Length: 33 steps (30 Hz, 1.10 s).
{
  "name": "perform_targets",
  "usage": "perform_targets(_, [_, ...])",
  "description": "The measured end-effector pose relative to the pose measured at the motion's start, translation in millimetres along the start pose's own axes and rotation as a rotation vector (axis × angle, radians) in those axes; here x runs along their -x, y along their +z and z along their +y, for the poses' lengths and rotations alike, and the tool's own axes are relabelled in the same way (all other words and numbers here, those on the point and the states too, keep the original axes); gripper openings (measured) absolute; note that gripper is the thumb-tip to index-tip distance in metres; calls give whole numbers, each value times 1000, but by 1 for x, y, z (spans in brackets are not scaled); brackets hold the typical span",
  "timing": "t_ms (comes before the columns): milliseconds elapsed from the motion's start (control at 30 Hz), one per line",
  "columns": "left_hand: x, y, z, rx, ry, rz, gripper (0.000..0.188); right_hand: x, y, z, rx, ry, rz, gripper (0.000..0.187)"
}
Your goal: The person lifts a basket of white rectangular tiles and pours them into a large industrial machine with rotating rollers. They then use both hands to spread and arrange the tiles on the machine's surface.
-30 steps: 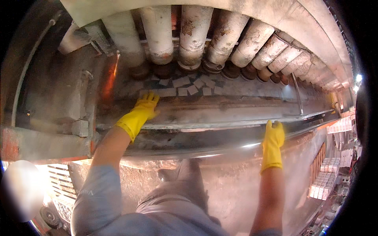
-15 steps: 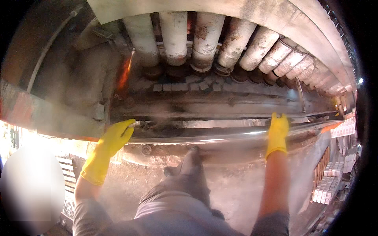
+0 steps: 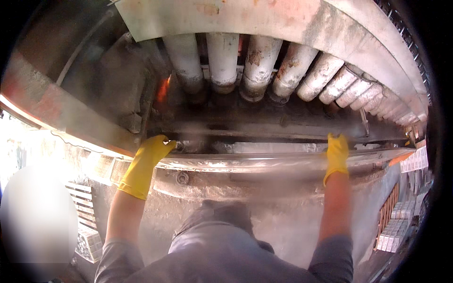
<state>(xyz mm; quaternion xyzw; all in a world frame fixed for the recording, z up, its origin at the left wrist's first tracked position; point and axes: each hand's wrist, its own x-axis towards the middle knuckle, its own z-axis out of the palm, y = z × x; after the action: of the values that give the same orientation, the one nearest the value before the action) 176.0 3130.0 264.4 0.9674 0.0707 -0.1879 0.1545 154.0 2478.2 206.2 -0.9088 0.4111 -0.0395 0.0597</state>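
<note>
Both my hands wear yellow rubber gloves and reach forward to the front of a large, dusty machine. My left hand point(image 3: 150, 153) is at the left end of its long, shiny metal front edge point(image 3: 236, 165). Its fingers are curled, with a small gap by the thumb; what they hold, if anything, is hidden. Farther right, my right hand point(image 3: 336, 151) bends its fingers over the far side of the same edge, by a long dark bar point(image 3: 283, 137). Whether they grip that bar I cannot make out. A pale strip point(image 3: 273, 147) shows between the hands.
Thick, pale, worn cylinders point(image 3: 222, 61) hang in a row under a curved metal cover point(image 3: 264, 19). An orange glow point(image 3: 163, 89) shows inside at left. Pale stacked blocks point(image 3: 394, 236) stand at lower right, a slatted pallet point(image 3: 81, 203) at lower left. Dust blurs parts.
My left hand has moved right and its fingers are more curled. The right hand stays nearly in place. Small pale blocks under the cylinders no longer show, and my body leans farther forward.
</note>
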Motion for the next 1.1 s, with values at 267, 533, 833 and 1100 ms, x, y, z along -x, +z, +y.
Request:
perform_targets(267, [-7,0,23,65,-62,232,45,-15,-21,-15,123,21,-162,60])
perform_targets(533, [-4,10,20,19,-96,375,41,-23,-1,4,100,-70,-47,57])
perform_targets(833, [23,27,11,44,-214,413,44,15,-20,17,74,-14,-80,55])
perform_targets(1100, [53,45,-8,35,-203,499,44,31,1,66,84,-96,-79,57])
